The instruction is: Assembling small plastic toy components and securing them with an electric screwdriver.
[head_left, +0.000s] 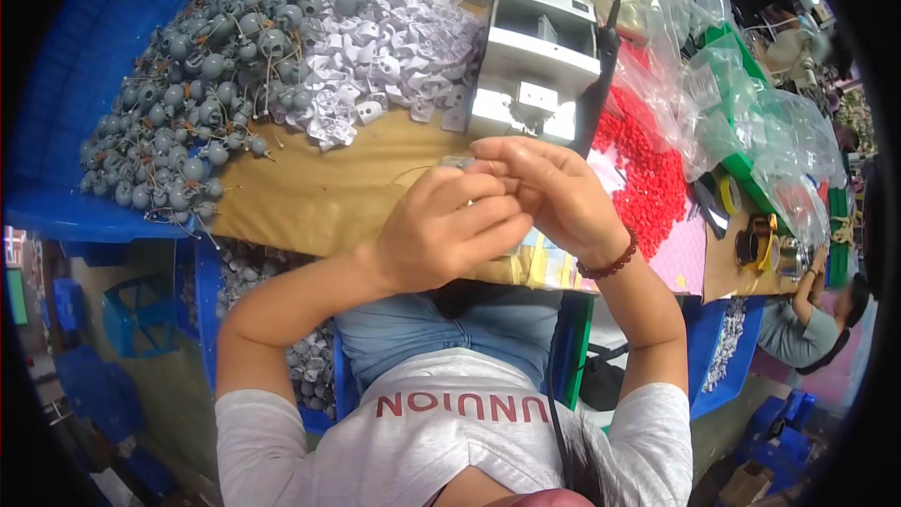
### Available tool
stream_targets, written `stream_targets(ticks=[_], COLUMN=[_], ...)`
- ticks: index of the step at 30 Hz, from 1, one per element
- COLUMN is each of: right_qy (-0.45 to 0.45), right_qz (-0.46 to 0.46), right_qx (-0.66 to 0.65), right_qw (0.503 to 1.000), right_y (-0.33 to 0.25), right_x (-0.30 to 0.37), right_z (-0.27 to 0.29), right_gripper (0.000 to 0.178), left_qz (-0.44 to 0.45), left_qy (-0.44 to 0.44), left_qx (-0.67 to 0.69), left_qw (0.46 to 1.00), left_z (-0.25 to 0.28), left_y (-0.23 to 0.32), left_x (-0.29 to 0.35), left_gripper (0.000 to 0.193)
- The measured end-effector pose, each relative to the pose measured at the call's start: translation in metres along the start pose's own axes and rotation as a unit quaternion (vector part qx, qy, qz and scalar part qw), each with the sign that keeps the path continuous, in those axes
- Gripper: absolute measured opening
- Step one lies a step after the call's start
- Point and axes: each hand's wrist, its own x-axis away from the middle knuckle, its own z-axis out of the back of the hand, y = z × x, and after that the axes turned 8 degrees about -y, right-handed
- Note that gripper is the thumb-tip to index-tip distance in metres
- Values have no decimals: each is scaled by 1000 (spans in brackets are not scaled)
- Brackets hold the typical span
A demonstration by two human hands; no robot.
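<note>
My left hand [441, 230] and my right hand [558, 190] meet over the near edge of the table, in front of a grey and white machine [533, 52]. The fingers of both are curled and pinched together. A small greyish piece [457, 161] shows at the fingertips, with a thin wire running off to the left, but the fingers hide most of it and I cannot make out its kind. To the left lies a heap of grey ball-shaped parts [192, 169] with thin wires. Beside it is a pile of small white plastic pieces [375, 61].
Small red parts [648, 169] are spread on a pink sheet right of the machine. Beyond them are clear plastic bags [779, 145], a green crate [737, 164] and tape rolls [751, 242]. A blue bin [66, 131] borders the left. Another person [802, 330] sits far right.
</note>
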Motion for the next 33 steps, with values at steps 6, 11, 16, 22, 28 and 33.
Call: stream_targets(ticks=[6, 11, 16, 22, 28, 33], right_qy=[-5, 34, 64, 43, 51, 17], right_qz=[-3, 102, 182, 167, 206, 174], right_qx=[138, 187, 638, 720, 795, 833], right_qw=[990, 976, 746, 672, 569, 525], right_y=[1, 10, 36, 72, 82, 77], right_x=[17, 20, 27, 30, 12, 7], right_z=[6, 10, 32, 46, 60, 63], right_gripper=[23, 23, 17, 22, 26, 28], left_qz=[203, 233, 375, 381, 333, 336], left_qy=[135, 26, 40, -101, -17, -21], left_qx=[161, 343, 592, 311, 151, 150], left_qw=[956, 910, 712, 865, 931, 930], left_z=[-38, -47, -47, -63, -75, -79], left_y=[-3, 5, 16, 18, 10, 5], left_x=[16, 25, 43, 64, 64, 59], left_gripper=[76, 72, 55, 44, 36, 36])
